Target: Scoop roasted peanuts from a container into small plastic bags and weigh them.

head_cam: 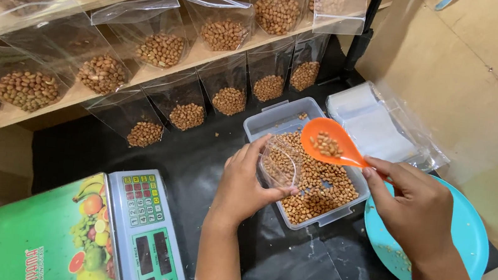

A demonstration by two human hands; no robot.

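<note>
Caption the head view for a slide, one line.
Right hand lifts an orange spoon of peanuts over a clear tub; left hand holds a small clear bag open.

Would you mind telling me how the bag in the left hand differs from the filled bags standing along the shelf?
The bag in the left hand is held open and looks empty, while the shelf bags each hold a heap of peanuts. The held bag is tilted over the clear tray, under the orange scoop in the right hand; the shelf bags stand upright in rows. Both are clear plastic.
</note>
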